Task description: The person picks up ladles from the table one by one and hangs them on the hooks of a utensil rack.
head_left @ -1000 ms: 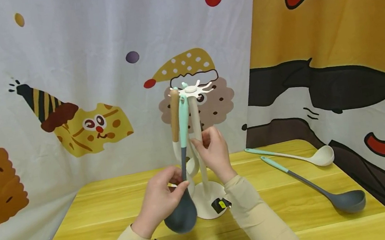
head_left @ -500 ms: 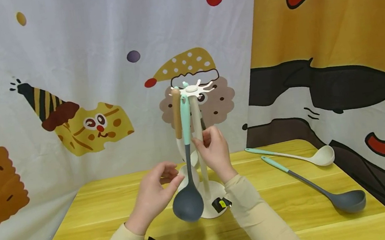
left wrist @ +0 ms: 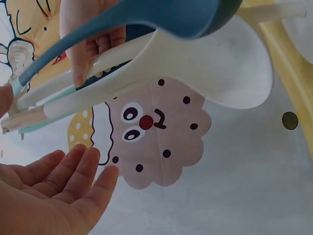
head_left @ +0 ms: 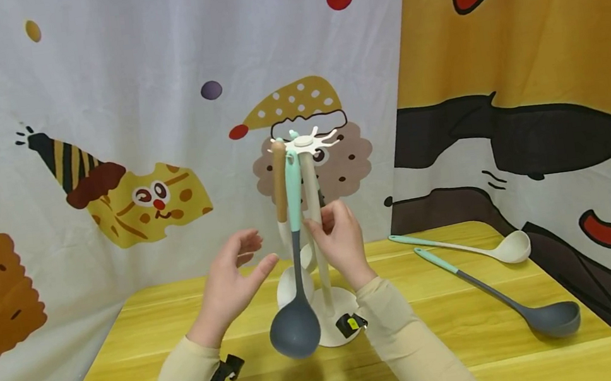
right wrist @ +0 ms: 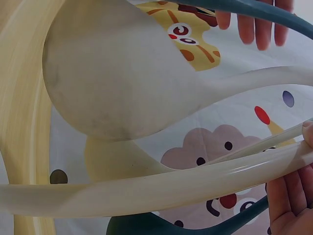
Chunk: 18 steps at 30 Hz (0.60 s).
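A dark grey ladle (head_left: 295,330) with a mint handle hangs from the front of a white utensil stand (head_left: 309,177). Left of it, apart from the ladle, my left hand (head_left: 228,292) has its fingers spread and holds nothing; the left wrist view shows the same gap. My right hand (head_left: 342,243) grips the stand's post, thumb in front. Behind the grey ladle hangs a white ladle-like utensil with a wooden handle (head_left: 280,184). Further hanging utensils are partly hidden, including a dark one (right wrist: 146,225) beyond the post in the right wrist view.
On the right of the wooden table (head_left: 149,362) lie a white ladle (head_left: 511,248) and another dark grey ladle (head_left: 553,320), both with mint handles. The stand's round base (head_left: 332,336) rests mid-table. A printed curtain (head_left: 154,75) rises behind.
My left hand has let go of the grey ladle and drawn back to the left and up. The ladle swung right, then slightly back left. My right hand stays on the post.
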Available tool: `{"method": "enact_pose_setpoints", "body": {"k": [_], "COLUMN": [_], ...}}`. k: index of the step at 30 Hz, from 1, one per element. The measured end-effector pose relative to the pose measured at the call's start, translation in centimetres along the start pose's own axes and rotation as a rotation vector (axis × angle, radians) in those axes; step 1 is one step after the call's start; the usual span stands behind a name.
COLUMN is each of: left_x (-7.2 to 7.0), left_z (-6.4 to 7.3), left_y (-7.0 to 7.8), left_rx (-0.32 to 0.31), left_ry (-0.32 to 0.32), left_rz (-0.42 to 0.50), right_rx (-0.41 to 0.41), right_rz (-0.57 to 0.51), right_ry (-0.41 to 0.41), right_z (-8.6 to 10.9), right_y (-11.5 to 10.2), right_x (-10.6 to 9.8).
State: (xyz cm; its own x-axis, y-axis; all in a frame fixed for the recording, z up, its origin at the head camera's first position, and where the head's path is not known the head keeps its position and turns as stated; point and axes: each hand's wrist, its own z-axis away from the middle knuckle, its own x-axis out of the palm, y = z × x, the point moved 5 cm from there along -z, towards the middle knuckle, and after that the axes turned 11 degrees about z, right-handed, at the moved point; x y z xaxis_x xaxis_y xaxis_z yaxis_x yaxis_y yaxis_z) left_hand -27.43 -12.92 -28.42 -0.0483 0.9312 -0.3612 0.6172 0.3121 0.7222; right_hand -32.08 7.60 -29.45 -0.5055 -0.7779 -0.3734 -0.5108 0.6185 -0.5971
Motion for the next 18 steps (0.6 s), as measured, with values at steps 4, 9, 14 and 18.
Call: {"method": "enact_pose_setpoints", "body": {"k": [4, 9, 14, 18], "left_x": [-0.3, -0.3, -0.1, 0.0], "left_z": [-0.8, -1.9, -2.9, -3.7], "left_y": [0.2, 0.9, 1.7, 2.2], "left_rx": [-0.023, -0.031, -0.047, -0.044], "left_ry": [-0.003, 0.0, -0.002, 0.006], "left_rz": [0.003, 0.012, 0.029, 0.065], "right_rx": [0.005, 0.001, 0.005, 0.009], "right_rz": [-0.007, -0.001, 0.004, -0.002], "right_ry": [-0.005, 0.002, 0.002, -0.003], "right_z": [0.0, -0.1, -0.1, -0.1], "right_y": [0.0, 0.1, 0.1, 0.1], "right_x": [0.0, 0.0, 0.0, 0.0]}}
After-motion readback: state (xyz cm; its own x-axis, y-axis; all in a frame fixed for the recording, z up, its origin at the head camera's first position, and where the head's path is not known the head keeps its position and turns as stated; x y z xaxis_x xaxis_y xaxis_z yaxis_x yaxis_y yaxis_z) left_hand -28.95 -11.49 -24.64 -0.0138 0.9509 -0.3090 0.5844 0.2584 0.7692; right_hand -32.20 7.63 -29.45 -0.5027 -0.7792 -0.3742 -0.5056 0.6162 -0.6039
